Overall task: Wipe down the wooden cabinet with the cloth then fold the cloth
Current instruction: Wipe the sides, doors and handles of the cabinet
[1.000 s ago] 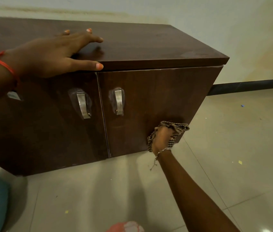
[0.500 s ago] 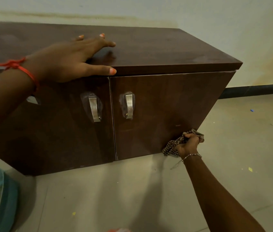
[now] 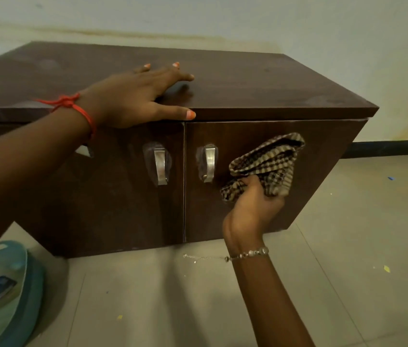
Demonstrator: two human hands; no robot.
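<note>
Head view, looking down on a low wooden cabinet (image 3: 260, 83) set against a pale wall (image 3: 223, 16) on a tiled floor (image 3: 348, 246). Left hand (image 3: 132, 98) spread flat and open on the cabinet's top near its front edge, fingers splayed, thumb lying along the lip just above the seam between the two doors; a red thread (image 3: 77, 108) knotted around that wrist. Right hand (image 3: 255, 204) closed around a bunched checked cloth (image 3: 268, 164), brown and cream, held up against the face of the right door (image 3: 323, 171), just to the right of that door's metal handle (image 3: 209, 162). Most of the cloth standing above the fist in loose folds, its lower corner hanging to the left of the thumb. A beaded silver bracelet (image 3: 250, 254) around the right wrist, its loose chain trailing to the left. Left door (image 3: 112, 196) shut beside the right one, with its own metal handle (image 3: 160, 166) near the centre seam; both handles seemingly still under clear plastic wrap. A teal round object (image 3: 22, 296) at the lower left corner on the floor, partly cut off by the frame, something dark blue lying on it, too blurred to name. Small yellow and blue specks scattered over the tiles at right. A dark skirting strip (image 3: 393, 147) along the foot of the wall behind the cabinet's right end.
</note>
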